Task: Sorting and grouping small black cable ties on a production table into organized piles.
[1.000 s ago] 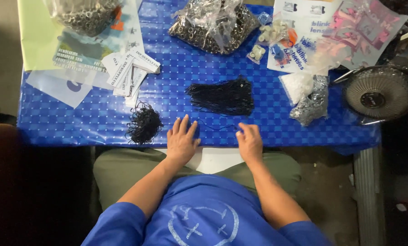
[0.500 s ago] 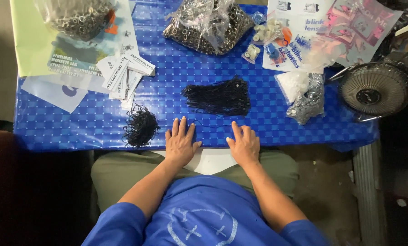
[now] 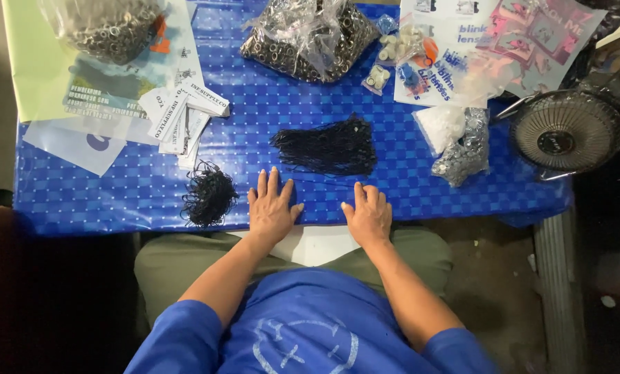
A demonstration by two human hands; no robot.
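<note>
Head view, looking straight down: both hands lie flat, palms down, on the near edge of the blue checked table (image 3: 407,187). Left hand (image 3: 272,208) has its fingers spread and holds nothing; right hand (image 3: 369,216) has its fingers loosely together, also bare. Just beyond the fingertips, between the two hands and a little further in, lies a larger bundle of black strings (image 3: 330,147), not touched. A smaller black string tangle (image 3: 209,194) lies just left of the left hand, near the table edge. Containers: clear plastic bag top centre (image 3: 306,34) is full of dark metal eyelets, its mouth bunched up. Second clear bag top left (image 3: 109,28) holds silvery rings. Small bag of shiny metal bits (image 3: 465,149) sits at right beside a white pouch (image 3: 440,126). Stack of white paper tags (image 3: 182,114) lies left of centre. Small fan (image 3: 566,131) is off the right edge.
</note>
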